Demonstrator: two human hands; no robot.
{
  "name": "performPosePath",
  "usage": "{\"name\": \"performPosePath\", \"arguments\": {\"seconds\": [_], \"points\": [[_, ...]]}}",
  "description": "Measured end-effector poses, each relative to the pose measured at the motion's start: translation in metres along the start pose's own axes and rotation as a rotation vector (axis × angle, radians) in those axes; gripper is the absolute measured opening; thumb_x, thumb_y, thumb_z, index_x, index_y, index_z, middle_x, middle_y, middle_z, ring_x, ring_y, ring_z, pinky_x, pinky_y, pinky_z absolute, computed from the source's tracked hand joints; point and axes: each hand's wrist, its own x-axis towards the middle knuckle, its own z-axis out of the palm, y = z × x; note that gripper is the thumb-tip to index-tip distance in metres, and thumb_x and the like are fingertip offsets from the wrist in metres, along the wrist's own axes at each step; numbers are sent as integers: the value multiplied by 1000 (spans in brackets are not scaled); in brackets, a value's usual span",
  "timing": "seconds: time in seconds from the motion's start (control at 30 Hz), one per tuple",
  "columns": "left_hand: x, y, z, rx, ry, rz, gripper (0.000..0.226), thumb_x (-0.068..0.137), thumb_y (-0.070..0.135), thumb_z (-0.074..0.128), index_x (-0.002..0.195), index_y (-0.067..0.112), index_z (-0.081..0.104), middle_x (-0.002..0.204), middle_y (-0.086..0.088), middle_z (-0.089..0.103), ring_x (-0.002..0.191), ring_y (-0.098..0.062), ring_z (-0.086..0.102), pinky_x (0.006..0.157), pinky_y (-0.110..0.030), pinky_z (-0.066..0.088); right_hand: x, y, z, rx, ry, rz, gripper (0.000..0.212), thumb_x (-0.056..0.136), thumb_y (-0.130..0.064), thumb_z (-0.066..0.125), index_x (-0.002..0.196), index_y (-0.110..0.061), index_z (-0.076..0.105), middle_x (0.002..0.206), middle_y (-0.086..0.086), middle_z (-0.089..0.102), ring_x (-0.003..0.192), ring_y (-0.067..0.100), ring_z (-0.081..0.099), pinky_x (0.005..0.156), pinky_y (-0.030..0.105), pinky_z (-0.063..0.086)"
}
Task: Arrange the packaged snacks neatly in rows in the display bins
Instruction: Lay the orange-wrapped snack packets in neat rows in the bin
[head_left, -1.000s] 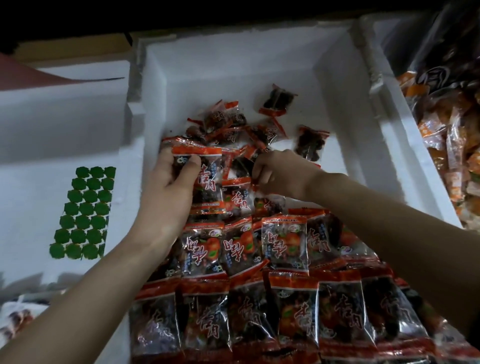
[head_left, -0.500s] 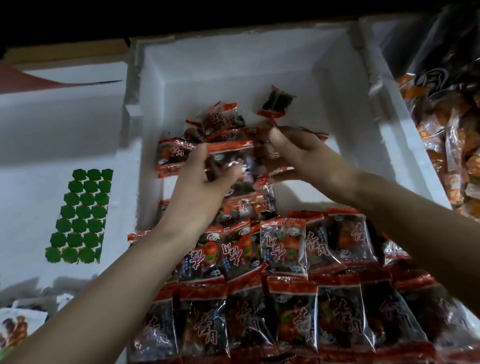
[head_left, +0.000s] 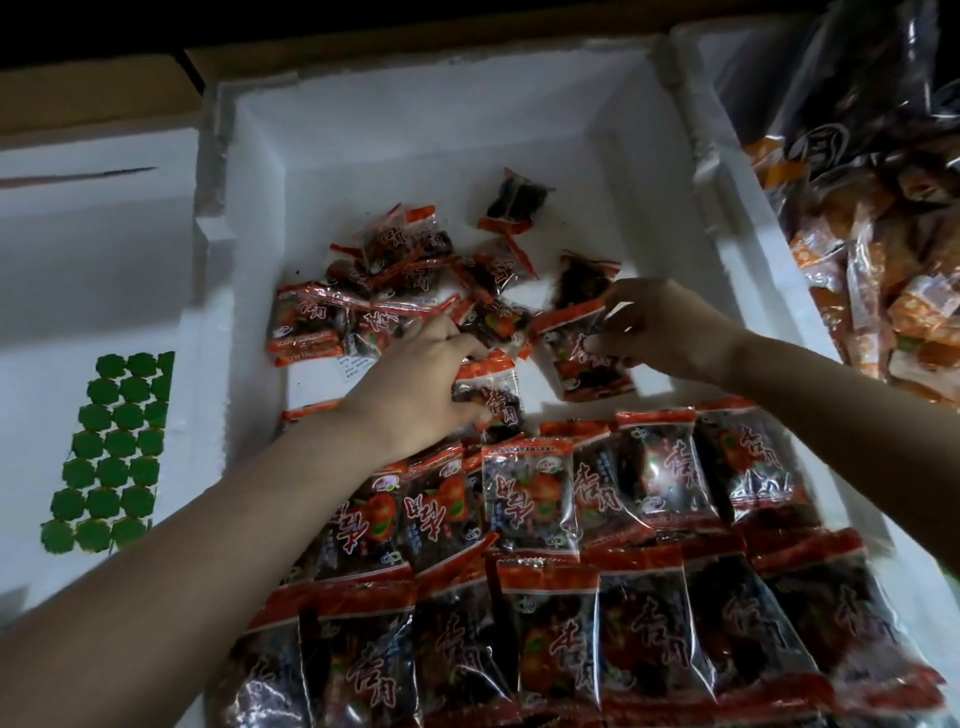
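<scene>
White foam display bin fills my view, and the hands have parted since half a second ago. Then they met over one bundle up by the loose heap; now each has its own packet and sits lower, nearer the laid rows. My left hand curls fingers and thumb round a red-topped clear plastic snack packet, just beyond the back row. My right hand pinches the top edge of a second red-topped packet, tilted over the bare bin floor; whether it rests there I cannot tell. I judge these two are meant to start the next row.

Across the near half, the neat rows of packets overlap like shingles, red seals at the far edge, dark fruit showing through glossy film. A loose heap of packets lies jumbled toward the back left, with one stray packet apart behind it. Off to the left a green sticker sheet lies on a white surface; orange-wrapped snacks are heaped to the right.
</scene>
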Motion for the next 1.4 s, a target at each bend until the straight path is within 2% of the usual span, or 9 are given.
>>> {"name": "performPosePath", "arguments": {"seconds": [0.1,0.23,0.4,0.7,0.83,0.97,1.07,1.2,1.4], "points": [[4,0,3,19,15,25,59,81,32,72,134,25,47,114,6,36,121,-14,31,95,-24,20,4,-4,7,26,-67,33,14,80,-14,72,86,-8,60,95,19,69,81,27,64,82,41,54],[5,-2,4,63,27,67,58,83,31,70,135,28,45,106,9,30,115,-12,30,88,-20,18,3,-9,12,164,-227,112,16,84,-3,66,98,-2,58,99,22,63,76,28,63,73,37,58],[4,-2,4,40,23,70,57,81,46,67,132,29,47,107,11,31,110,-7,27,92,-22,21,5,-8,16,-41,-241,71,30,86,-12,66,113,-2,59,108,17,64,101,32,61,93,43,48],[9,-1,3,25,-12,34,56,80,40,71,131,28,49,108,10,32,116,-10,28,100,-26,26,4,-6,19,-28,-280,144,27,83,-13,69,106,-6,59,104,13,66,90,26,65,86,40,53],[8,0,3,43,10,52,49,87,42,61,131,26,47,117,6,37,122,-12,30,103,-29,27,3,-9,15,-338,-228,99,39,77,-28,75,108,-11,58,99,5,65,82,20,60,71,30,50],[15,5,-2,-8,174,80,38,91,30,59,126,19,47,127,1,40,125,-15,34,102,-28,30,2,-6,3,-318,33,-18,41,77,-35,74,108,-14,57,103,8,64,85,26,61,79,40,52],[30,10,-7,32,192,112,39,94,26,54,132,20,45,136,2,43,128,-19,34,105,-33,27,16,-3,0,-309,233,-115,38,87,-25,64,120,-11,51,117,15,56,103,35,57,88,44,46],[50,15,-6,200,13,148,49,96,33,49,142,25,34,146,7,38,127,-18,31,103,-33,24,38,-3,5,-362,122,-79,63,88,-28,63,140,-12,33,138,16,42,125,36,39,101,38,34],[68,21,-3,325,-14,80,65,89,34,61,145,21,30,142,-4,37,132,-26,23,109,-40,20,44,-9,5,-437,192,-38,80,73,-37,76,135,-6,37,133,16,43,123,35,37,100,41,36]]}}
